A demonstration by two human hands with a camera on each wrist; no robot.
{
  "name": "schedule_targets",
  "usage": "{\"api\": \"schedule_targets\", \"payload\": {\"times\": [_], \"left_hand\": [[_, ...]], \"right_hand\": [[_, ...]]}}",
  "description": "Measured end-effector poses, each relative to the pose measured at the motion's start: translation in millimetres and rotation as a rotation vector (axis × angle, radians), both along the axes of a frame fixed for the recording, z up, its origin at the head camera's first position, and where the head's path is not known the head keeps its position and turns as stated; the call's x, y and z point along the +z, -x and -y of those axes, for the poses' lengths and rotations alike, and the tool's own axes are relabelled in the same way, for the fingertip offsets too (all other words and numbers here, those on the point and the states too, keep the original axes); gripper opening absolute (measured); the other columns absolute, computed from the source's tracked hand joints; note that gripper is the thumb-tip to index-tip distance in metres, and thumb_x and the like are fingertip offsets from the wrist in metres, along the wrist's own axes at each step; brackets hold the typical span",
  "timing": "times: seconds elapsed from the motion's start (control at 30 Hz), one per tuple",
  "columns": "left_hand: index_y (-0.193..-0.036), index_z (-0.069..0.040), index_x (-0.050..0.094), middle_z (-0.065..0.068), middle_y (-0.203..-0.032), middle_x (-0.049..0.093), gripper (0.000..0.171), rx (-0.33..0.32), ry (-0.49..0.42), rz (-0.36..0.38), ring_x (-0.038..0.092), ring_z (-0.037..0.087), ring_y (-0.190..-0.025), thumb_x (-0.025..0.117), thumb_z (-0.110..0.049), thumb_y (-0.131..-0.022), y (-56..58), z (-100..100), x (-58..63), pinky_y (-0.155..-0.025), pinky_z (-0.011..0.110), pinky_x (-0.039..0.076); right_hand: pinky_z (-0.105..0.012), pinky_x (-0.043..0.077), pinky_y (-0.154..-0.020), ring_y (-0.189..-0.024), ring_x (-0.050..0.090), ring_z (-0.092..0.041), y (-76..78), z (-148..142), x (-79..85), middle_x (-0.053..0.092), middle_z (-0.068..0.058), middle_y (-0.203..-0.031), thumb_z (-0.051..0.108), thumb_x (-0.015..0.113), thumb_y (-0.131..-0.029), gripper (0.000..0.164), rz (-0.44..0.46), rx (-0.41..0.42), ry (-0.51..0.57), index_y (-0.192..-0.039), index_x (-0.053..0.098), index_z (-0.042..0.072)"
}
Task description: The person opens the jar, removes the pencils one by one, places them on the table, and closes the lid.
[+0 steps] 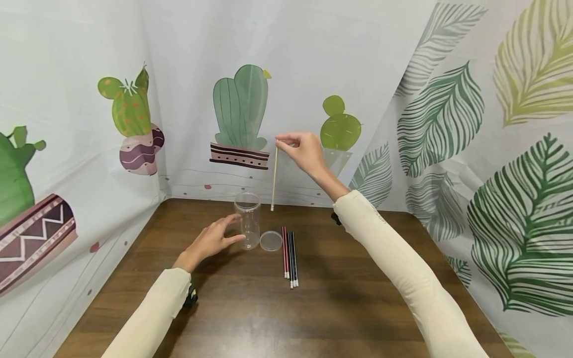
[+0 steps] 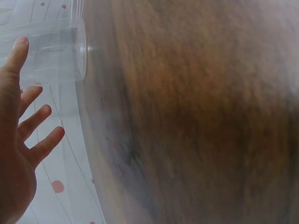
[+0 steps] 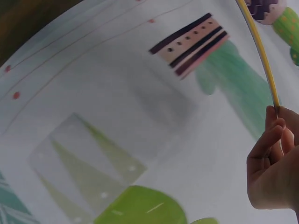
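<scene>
A yellow pencil (image 1: 274, 179) hangs nearly upright from my right hand (image 1: 304, 151), pinched at its upper end, with its white eraser end downward. In the right wrist view the same pencil (image 3: 260, 46) runs up from the fingertips of my right hand (image 3: 275, 163). A clear plastic jar (image 1: 248, 221) stands upright, its mouth uncovered. My left hand (image 1: 214, 238) is beside the jar on its left, fingers spread; whether they touch it I cannot tell. In the left wrist view, the thumb of my left hand (image 2: 18, 135) overlaps the jar (image 2: 56, 51).
A round clear lid (image 1: 270, 241) lies just right of the jar. Several dark red and black pencils (image 1: 289, 258) lie side by side on the brown wooden table (image 1: 237, 308), eraser ends toward me. A printed cloth (image 1: 188, 124) with cacti and leaves hangs behind the table.
</scene>
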State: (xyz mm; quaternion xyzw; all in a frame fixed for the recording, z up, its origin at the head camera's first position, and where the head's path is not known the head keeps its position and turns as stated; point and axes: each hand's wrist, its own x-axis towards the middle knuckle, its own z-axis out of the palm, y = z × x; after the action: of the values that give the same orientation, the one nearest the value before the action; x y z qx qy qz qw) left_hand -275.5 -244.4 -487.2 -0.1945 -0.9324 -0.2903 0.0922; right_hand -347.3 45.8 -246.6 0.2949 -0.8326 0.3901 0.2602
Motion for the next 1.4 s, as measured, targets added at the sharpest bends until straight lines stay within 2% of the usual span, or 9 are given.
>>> {"api": "schedule_targets", "payload": {"times": [0.27, 0.5, 0.63, 0.8, 0.97, 1.17, 1.27, 1.4], "left_hand": [[-0.152, -0.014, 0.048, 0.01, -0.148, 0.06, 0.074, -0.006, 0.012, -0.001, 0.057, 0.034, -0.134, 0.074, -0.052, -0.094, 0.3, 0, 1.7, -0.106, 0.063, 0.047], [-0.151, -0.013, 0.048, 0.011, -0.148, 0.059, 0.074, -0.006, 0.006, 0.002, 0.057, 0.035, -0.135, 0.074, -0.052, -0.094, -0.9, 0, 2.4, -0.107, 0.063, 0.046], [-0.151, -0.013, 0.049, 0.01, -0.148, 0.06, 0.075, -0.008, 0.0, 0.003, 0.057, 0.034, -0.135, 0.073, -0.055, -0.093, -0.9, -1, 2.9, -0.107, 0.063, 0.046], [-0.151, -0.011, 0.049, 0.01, -0.148, 0.06, 0.076, -0.011, -0.001, 0.005, 0.057, 0.033, -0.135, 0.073, -0.055, -0.093, 0.3, -1, 3.2, -0.107, 0.062, 0.046], [-0.151, -0.011, 0.049, 0.009, -0.148, 0.059, 0.075, -0.012, 0.003, 0.001, 0.056, 0.033, -0.135, 0.075, -0.051, -0.094, 0.0, -1, 2.9, -0.107, 0.062, 0.046], [-0.151, -0.014, 0.049, 0.009, -0.149, 0.059, 0.073, -0.013, 0.004, 0.002, 0.056, 0.032, -0.136, 0.074, -0.051, -0.094, -0.1, -1, 1.6, -0.108, 0.061, 0.046], [-0.151, -0.014, 0.048, 0.009, -0.149, 0.059, 0.074, -0.013, 0.007, 0.001, 0.056, 0.033, -0.136, 0.073, -0.053, -0.094, -0.8, -1, 1.1, -0.107, 0.062, 0.046], [-0.152, -0.015, 0.048, 0.008, -0.15, 0.058, 0.075, -0.005, 0.007, 0.006, 0.056, 0.032, -0.136, 0.072, -0.057, -0.094, -1.8, -1, 1.7, -0.108, 0.061, 0.046]], "right_hand": [[-0.023, 0.048, -0.059, -0.084, 0.075, -0.02, 12.3, -32, -27.8, 0.08, -0.006, -0.104, 0.022, 0.078, -0.096, 0.019, 0.079, -0.075, -0.072, -0.111, 0.082, 0.011], [-0.023, 0.044, -0.052, -0.071, 0.071, -0.021, 24.3, -57, -65.7, 0.08, -0.008, -0.101, 0.022, 0.078, -0.096, 0.018, 0.175, -0.063, -0.105, -0.108, 0.083, 0.009], [-0.024, 0.044, -0.049, -0.064, 0.069, -0.02, 26.7, -67, -87.1, 0.08, -0.007, -0.099, 0.026, 0.078, -0.096, 0.02, 0.219, -0.079, -0.134, -0.107, 0.083, 0.01], [-0.024, 0.043, -0.049, -0.073, 0.074, -0.024, 26.4, -74, -111.5, 0.08, -0.008, -0.101, 0.027, 0.078, -0.096, 0.021, 0.292, -0.102, -0.146, -0.108, 0.083, 0.011], [-0.022, 0.04, -0.047, -0.07, 0.073, -0.023, 24.3, -77, -137.4, 0.08, -0.009, -0.103, 0.027, 0.079, -0.095, 0.023, 0.359, -0.118, -0.162, -0.109, 0.083, 0.009], [-0.024, 0.043, -0.05, -0.078, 0.074, -0.028, 19.3, -81, -166.5, 0.079, -0.008, -0.106, 0.027, 0.078, -0.095, 0.02, 0.432, -0.137, -0.215, -0.108, 0.083, 0.012], [-0.03, 0.052, -0.059, -0.089, 0.075, -0.028, 17.5, -82, -178.8, 0.079, -0.008, -0.108, 0.028, 0.078, -0.095, 0.02, 0.448, -0.148, -0.241, -0.108, 0.083, 0.013], [-0.04, 0.06, -0.076, -0.1, 0.074, -0.028, 16.0, -81, -193.1, 0.079, -0.008, -0.11, 0.028, 0.079, -0.094, 0.019, 0.454, -0.166, -0.264, -0.107, 0.084, 0.014]]}}
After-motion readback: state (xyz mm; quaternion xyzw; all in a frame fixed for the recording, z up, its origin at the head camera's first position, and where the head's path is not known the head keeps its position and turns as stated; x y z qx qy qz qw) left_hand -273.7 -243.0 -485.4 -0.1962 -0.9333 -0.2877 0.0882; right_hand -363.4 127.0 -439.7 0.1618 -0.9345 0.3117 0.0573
